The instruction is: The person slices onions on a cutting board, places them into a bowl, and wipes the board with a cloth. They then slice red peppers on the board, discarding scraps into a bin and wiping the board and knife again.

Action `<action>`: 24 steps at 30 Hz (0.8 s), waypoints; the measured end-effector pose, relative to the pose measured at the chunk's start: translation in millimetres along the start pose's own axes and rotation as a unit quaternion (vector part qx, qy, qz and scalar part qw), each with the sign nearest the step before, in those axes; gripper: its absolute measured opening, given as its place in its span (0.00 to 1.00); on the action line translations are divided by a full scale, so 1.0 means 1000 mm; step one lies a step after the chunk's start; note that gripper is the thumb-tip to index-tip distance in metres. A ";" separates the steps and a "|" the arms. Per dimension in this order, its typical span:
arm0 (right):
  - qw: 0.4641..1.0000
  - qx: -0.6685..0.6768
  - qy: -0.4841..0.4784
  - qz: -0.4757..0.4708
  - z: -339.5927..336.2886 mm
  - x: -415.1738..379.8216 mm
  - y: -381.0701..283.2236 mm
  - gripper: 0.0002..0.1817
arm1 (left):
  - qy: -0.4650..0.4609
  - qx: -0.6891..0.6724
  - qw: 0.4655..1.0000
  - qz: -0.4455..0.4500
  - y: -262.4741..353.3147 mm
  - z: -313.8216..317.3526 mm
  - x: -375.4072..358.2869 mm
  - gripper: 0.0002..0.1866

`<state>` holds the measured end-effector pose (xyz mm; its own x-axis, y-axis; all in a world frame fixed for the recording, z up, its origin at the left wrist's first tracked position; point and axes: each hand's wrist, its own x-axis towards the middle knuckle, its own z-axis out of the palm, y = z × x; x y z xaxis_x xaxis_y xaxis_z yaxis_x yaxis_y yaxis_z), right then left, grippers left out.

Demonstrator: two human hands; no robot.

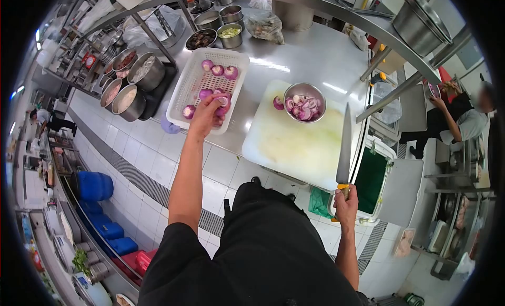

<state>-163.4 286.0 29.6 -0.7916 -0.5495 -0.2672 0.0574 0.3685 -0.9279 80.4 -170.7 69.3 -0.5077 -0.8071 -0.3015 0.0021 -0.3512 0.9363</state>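
Note:
My left hand point(206, 116) reaches over the white perforated basket point(181, 74), its fingers closed on a red onion point(224, 102). Several other peeled red onions point(218, 70) lie in the basket, some close to that hand. My right hand point(345, 207) is wrapped round the yellow handle of a large kitchen knife point(344, 148), whose long blade points away from me past the board's right edge. On the white cutting board point(289, 153) stands a metal bowl point(289, 90) with sliced red onion point(304, 107). One onion piece point(278, 103) lies beside the bowl.
Metal pots point(126, 103) with food stand at the left, and containers point(230, 36) line the back of the steel table point(273, 48). A metal shelf rail point(336, 8) arches overhead. A green-lined bin point(371, 172) is at the right. Another person point(463, 122) is at far right.

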 end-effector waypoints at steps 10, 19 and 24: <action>0.997 -0.029 -0.057 0.045 -0.050 -0.005 0.055 0.16 | 0.244 0.270 0.925 0.107 -0.003 -0.090 0.029 0.14; 0.998 -0.025 -0.020 0.049 -0.039 -0.014 0.053 0.17 | 0.167 0.642 0.704 0.254 0.019 -0.003 0.100 0.20; 0.995 -0.031 -0.013 0.096 -0.031 -0.032 0.054 0.16 | 0.189 0.592 0.741 0.254 -0.020 -0.006 0.184 0.19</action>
<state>-154.0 346.4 -4.3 -0.7539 -0.4824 -0.4459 0.1682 0.5145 -0.8408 -8.2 -315.2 -6.3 -0.4223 -0.8461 0.3252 -0.7613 0.5258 0.3794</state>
